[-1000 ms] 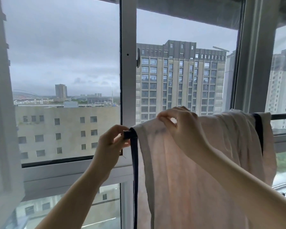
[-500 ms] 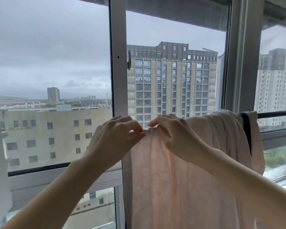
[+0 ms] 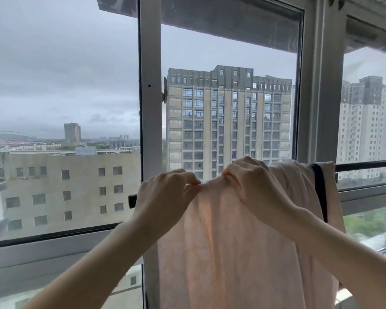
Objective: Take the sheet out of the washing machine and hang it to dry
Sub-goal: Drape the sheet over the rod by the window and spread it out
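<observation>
Pinching the pale pink sheet (image 3: 227,253) where it drapes over the dark rail (image 3: 366,165), left hand (image 3: 165,197) and right hand (image 3: 252,188) should draw apart along that rail, flattening bunches.

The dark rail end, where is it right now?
In the head view, the dark rail end pokes out just left of the left hand, before the grey window post.

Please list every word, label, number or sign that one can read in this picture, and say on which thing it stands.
None: no text can be read.
The sheet, the rail, the window frame and both hands bear no writing.
The buildings outside show no readable sign.
</observation>
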